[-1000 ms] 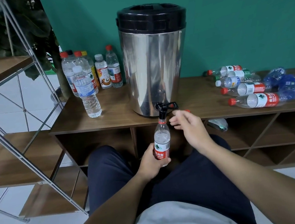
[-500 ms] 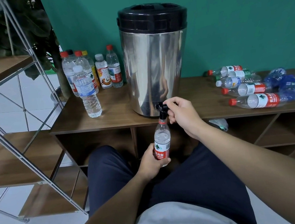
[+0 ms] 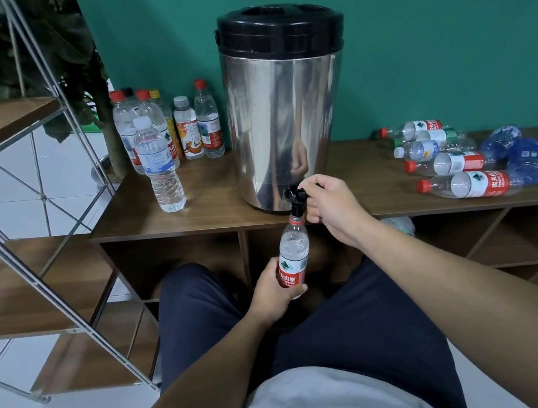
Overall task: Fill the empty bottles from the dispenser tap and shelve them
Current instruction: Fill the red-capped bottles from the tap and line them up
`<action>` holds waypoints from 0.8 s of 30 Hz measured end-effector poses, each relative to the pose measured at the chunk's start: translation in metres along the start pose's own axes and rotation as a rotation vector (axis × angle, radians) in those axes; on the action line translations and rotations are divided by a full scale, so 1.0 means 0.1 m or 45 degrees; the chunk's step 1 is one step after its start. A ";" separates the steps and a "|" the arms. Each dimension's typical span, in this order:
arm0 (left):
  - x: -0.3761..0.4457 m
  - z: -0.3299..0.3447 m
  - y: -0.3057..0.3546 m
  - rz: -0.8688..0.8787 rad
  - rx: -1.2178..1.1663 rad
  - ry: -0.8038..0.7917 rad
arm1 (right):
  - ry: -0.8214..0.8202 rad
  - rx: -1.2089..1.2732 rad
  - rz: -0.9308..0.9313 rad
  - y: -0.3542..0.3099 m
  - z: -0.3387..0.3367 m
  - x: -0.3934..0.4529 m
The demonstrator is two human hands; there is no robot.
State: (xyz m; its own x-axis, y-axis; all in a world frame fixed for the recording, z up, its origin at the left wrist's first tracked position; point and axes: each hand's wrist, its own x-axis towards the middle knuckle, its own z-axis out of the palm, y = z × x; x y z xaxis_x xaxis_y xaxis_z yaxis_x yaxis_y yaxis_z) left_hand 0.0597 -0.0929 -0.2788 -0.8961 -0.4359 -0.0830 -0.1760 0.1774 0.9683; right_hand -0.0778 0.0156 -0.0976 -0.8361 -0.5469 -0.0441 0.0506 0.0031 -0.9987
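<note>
Two hands: both are working at the tap, one holding, one operating.
Change: a second ago the right hand was hovering loose just right of the tap; now it is closing over the lever. Judging by that, filling is starting or about to start; no stream can be made out.
Left hand point(image 3: 273, 289): nearest the viewer, above the lap, it is gripping the red label of the bottle point(image 3: 293, 255), fingers curling behind and thumb lying across the front, forearm rising from the lower left.
Bottle: it is standing upright and uncapped, its mouth sitting right under the spout, just in front of the table edge. How much water it holds is hard to tell.
Right hand point(image 3: 329, 200): it is reaching in from the right, wrist slightly bent, fingers curling round the black tap point(image 3: 297, 198) and pinching its lever, with the knuckles facing up.
Dispenser point(image 3: 284, 111): the steel drum with a black lid is standing in the middle of the wooden table point(image 3: 215, 205).
Far left: a group of capped upright bottles point(image 3: 158, 142) is waiting by the wall, the nearest clear one holding water.
Far right: the lying bottles point(image 3: 459, 164) look empty, so much of the job is likely remaining.
Left edge: a metal-framed shelf point(image 3: 24, 287) is standing near the table, probably the place for shelving.
</note>
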 end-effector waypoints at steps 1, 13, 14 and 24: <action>0.00 0.00 0.00 -0.001 0.001 0.002 | -0.002 0.012 -0.001 0.00 0.00 0.00; -0.05 -0.05 0.06 -0.031 -0.034 0.045 | -0.015 0.048 -0.025 0.03 0.00 0.00; -0.05 -0.05 0.06 -0.027 -0.036 0.050 | -0.015 0.048 -0.025 0.02 0.00 0.00; -0.08 -0.08 0.07 -0.022 -0.063 0.038 | -0.010 0.051 -0.042 0.03 0.00 -0.01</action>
State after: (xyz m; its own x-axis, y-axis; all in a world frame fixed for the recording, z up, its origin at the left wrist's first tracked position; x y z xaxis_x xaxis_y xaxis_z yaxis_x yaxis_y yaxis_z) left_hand 0.0690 -0.0955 -0.2695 -0.8804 -0.4650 -0.0937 -0.1704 0.1257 0.9773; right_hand -0.0765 0.0158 -0.1002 -0.8335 -0.5525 -0.0104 0.0448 -0.0487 -0.9978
